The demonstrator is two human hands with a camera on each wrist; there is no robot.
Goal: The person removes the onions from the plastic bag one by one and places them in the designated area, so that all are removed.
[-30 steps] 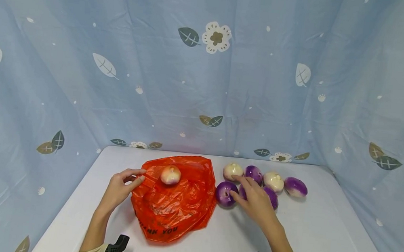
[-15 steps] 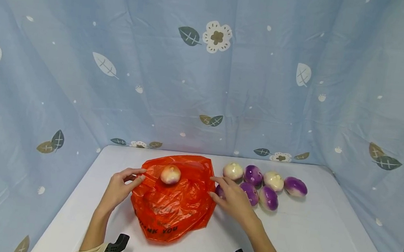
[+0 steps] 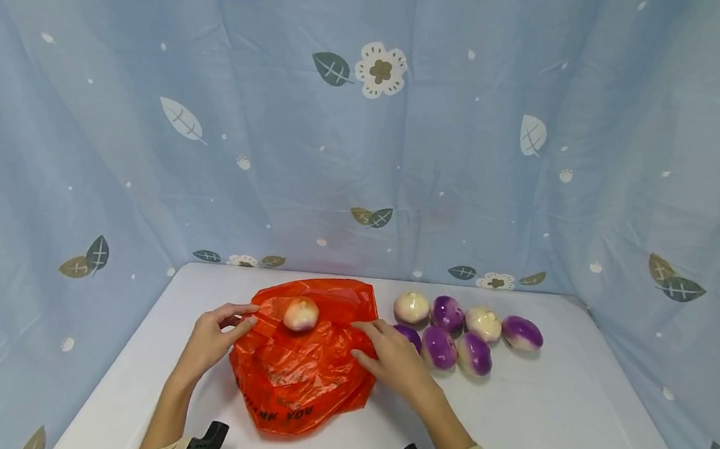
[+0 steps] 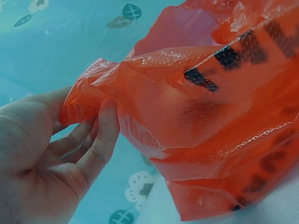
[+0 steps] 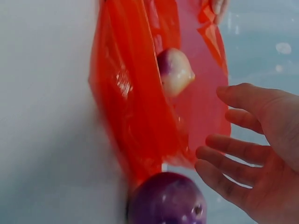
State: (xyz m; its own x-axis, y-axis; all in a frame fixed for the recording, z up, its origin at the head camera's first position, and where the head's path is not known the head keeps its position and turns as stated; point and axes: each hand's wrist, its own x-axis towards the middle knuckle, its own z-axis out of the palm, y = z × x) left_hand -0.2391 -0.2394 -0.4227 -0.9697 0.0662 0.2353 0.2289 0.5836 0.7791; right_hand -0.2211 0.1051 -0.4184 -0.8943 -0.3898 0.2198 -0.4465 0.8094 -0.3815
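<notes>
My left hand pinches the left edge of a crinkled red plastic bag between thumb and fingers. In the left wrist view, a gathered fold of the bag's film sits between the left hand's fingertips. A glossy white-and-purple, onion-shaped vegetable lies in the bag's mouth, its pointed tip showing in the right wrist view. My right hand is over the bag's right side, fingers spread and loosely bent, with nothing between them. Close by the right hand lies a round purple vegetable, partly hidden behind that hand in the head view.
Several more glossy vegetables sit grouped right of the bag on the white table, among them a pale one, a purple one and an oblong purple one. A blue patterned curtain hangs behind and at both sides.
My right hand has moved left from above the purple vegetables to the bag's right side, uncovering several of them. My left hand keeps its pinch on the bag's edge.
</notes>
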